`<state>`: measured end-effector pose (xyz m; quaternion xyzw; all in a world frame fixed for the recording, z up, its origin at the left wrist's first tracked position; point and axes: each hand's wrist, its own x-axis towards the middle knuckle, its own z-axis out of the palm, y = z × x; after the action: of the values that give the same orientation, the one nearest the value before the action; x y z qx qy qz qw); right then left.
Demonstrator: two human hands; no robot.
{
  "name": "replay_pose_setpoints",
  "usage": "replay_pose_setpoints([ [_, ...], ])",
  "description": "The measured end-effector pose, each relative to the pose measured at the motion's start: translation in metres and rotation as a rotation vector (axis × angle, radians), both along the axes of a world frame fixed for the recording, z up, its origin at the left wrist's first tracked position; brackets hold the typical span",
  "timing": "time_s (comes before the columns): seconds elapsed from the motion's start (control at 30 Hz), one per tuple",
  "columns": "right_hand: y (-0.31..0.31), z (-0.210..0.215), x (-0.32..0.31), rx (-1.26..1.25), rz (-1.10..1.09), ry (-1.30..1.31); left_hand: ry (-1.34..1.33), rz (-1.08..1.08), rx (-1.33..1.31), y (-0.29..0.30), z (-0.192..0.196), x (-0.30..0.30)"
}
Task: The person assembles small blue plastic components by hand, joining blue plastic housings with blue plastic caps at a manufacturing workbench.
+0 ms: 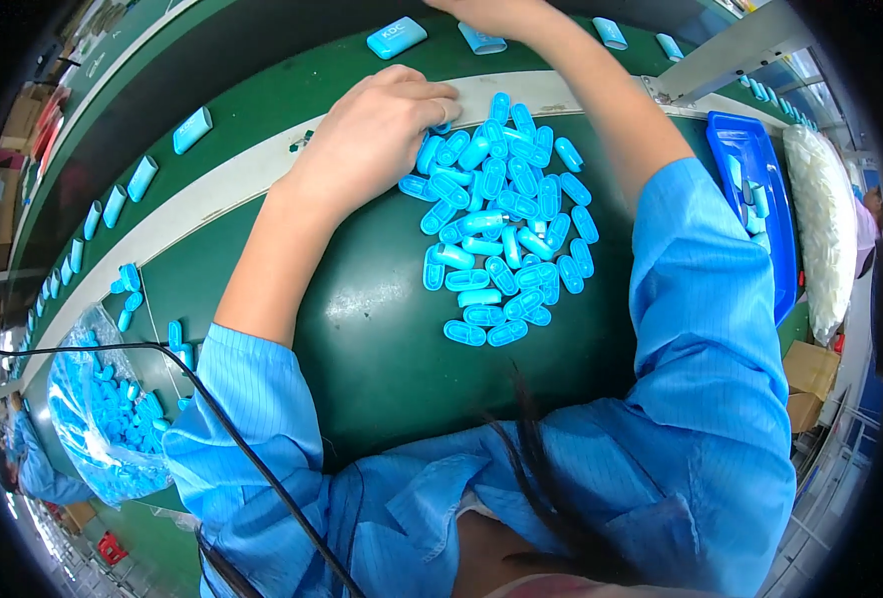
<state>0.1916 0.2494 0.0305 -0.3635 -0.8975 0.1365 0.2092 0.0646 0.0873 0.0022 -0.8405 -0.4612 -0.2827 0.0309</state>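
On the green tabletop lies a loose pile of small light-blue oval plastic caps [496,179], some showing their hollow side, others their smooth outside. My left hand [377,135] is at the pile's far left edge, fingers curled over a blue cap [442,128] that peeks out beneath the fingertips. My right hand [491,12] reaches over the green conveyor belt and is cut off by the upper edge, so its fingers are mostly hidden. Just below it on the belt is a light-blue oval casing [481,40]. Another blue casing [397,38] rests on the belt to the left.
A pale rail [252,154] separates the table from the belt, where several more casings [143,179] stand in a line. At left are a clear bag of blue caps [113,419] and a black cable [232,429]. A blue tray [775,229], white sack [822,229] and metal post [731,55] are at right.
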Motion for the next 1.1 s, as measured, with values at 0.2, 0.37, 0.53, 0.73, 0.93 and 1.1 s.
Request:
replay_pose_setpoints([
  [0.2,-0.007,-0.014,0.043,0.036,0.108,-0.098,0.097,0.219,-0.161,-0.006,0.005,0.008],
  [0.37,-0.058,0.015,0.049,-0.637,-0.079,0.341,-0.856,0.408,-0.606,0.002,-0.003,0.004],
  [0.53,-0.074,-0.012,0.051,-0.582,0.374,0.641,-1.349,0.134,-0.558,0.001,-0.006,0.008],
  [0.73,-0.066,-0.015,0.052,-0.955,0.173,0.667,-1.423,0.096,-0.612,0.007,-0.013,-0.006],
  [0.93,-0.069,-0.031,0.048,-0.992,0.181,0.698,-1.391,0.141,-0.52,0.005,-0.015,0.008],
  [1.1,-0.067,-0.036,0.052,-0.947,0.2,0.736,-1.267,0.179,-0.443,0.002,-0.013,0.012],
])
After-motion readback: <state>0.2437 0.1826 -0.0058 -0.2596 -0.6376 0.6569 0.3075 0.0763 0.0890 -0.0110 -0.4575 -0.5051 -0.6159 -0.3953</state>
